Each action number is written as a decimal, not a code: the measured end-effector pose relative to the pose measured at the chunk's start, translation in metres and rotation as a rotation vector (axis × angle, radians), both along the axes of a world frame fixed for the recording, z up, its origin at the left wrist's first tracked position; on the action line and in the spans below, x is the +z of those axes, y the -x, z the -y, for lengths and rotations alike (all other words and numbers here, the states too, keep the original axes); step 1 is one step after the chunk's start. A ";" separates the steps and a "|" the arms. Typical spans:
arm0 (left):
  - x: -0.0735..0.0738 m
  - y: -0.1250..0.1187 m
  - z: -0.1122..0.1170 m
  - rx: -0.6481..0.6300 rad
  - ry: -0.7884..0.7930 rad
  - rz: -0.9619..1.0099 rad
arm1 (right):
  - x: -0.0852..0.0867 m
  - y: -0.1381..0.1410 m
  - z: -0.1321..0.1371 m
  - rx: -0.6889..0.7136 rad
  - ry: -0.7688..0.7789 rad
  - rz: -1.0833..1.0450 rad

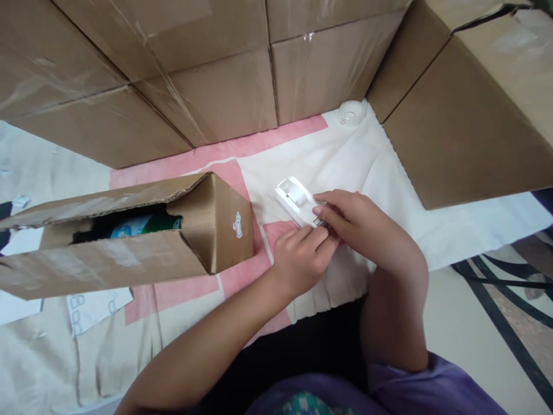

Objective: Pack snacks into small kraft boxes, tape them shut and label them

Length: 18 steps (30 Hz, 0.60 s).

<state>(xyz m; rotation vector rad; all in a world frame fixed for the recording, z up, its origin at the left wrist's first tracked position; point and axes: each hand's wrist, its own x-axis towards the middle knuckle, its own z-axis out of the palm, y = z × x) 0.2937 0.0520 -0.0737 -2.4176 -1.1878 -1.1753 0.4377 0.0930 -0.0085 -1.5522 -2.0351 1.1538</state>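
A small white motion sensor (295,199) with a curved window is held tilted over the bed cover, a little right of the middle. My right hand (348,213) is closed on its near right end, thumb on the front face and fingers behind. My left hand (302,256) is closed too, its curled fingers pressed against the sensor's lower edge just below the right thumb. The left fingertips and the back of the sensor are hidden.
An open long cardboard box (228,230) with a green and blue item (142,226) inside lies at left. Stacked taped cartons (216,98) line the back, with another carton (470,121) at right. A round white device (352,113) sits by them. Printed paper (97,308) lies lower left.
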 end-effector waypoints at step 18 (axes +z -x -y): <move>0.001 0.000 -0.001 0.018 0.054 0.191 | -0.003 -0.029 0.004 0.034 0.314 -0.220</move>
